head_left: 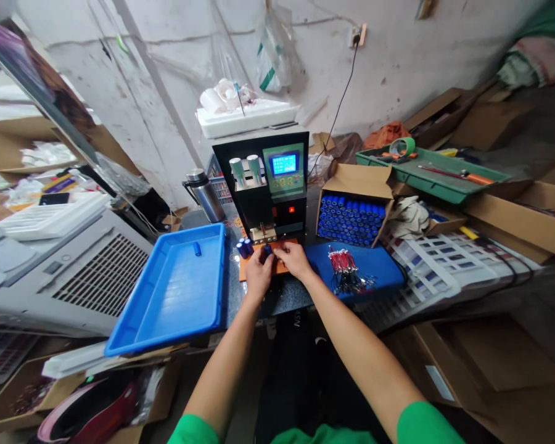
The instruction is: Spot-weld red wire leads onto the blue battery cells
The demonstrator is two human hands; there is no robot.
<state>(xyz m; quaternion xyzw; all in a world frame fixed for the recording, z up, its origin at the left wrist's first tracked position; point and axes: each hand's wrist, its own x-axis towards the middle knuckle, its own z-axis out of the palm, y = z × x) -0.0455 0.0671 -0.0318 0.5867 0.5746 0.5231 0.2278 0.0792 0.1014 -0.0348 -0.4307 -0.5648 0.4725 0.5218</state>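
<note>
My left hand (pixel 259 271) is closed on a blue cylindrical battery (pixel 267 249) under the electrodes of a black spot welder (pixel 259 213). Close beside it, the fingertips of my right hand (pixel 294 259) are pinched together near the same battery; whatever they grip is too small to make out. Several more blue batteries (pixel 244 247) stand to the left on the orange board (pixel 243 271) in front of the machine. One blue battery (pixel 197 248) lies in the large blue tray (pixel 166 336).
An open carton (pixel 351 179) of stacked blue batteries stands right of the welder. Red and black wire leads (pixel 345 265) lie in a bundle on a blue mat (pixel 383 262). A steel flask (pixel 206 194) stands behind the tray. A green tray (pixel 425 176) holds tape and tools.
</note>
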